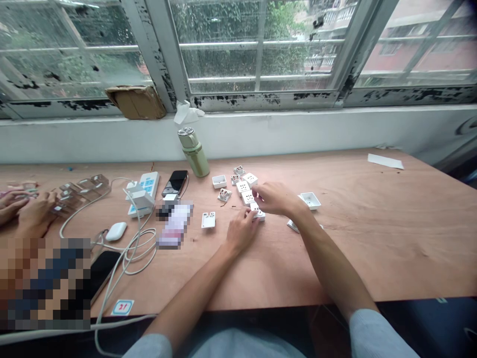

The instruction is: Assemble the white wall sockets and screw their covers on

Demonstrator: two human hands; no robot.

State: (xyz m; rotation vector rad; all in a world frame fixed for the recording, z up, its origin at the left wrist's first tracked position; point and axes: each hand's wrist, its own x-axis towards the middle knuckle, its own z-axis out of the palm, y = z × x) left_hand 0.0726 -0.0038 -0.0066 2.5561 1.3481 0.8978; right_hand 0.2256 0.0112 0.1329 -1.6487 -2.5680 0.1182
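My left hand (241,230) rests its fingertips on a small white socket piece (257,213) near the middle of the wooden table (335,248). My right hand (274,198) curls just above and behind that piece, and its fingertips are partly hidden. Several white socket faces (242,187) lie close together beyond my hands. Nearby are an open white casing (219,181), a casing with metal contacts (224,195) and a flat white plate (208,220). Another open casing (310,200) sits to the right of my right hand.
At the far left, a co-worker's hands (37,214) work beside clear plastic pieces (80,194). A power strip (147,191), a phone (175,182), a green bottle (193,151), a white earbud case (116,231) and tangled white cables (139,248) lie left of my hands.
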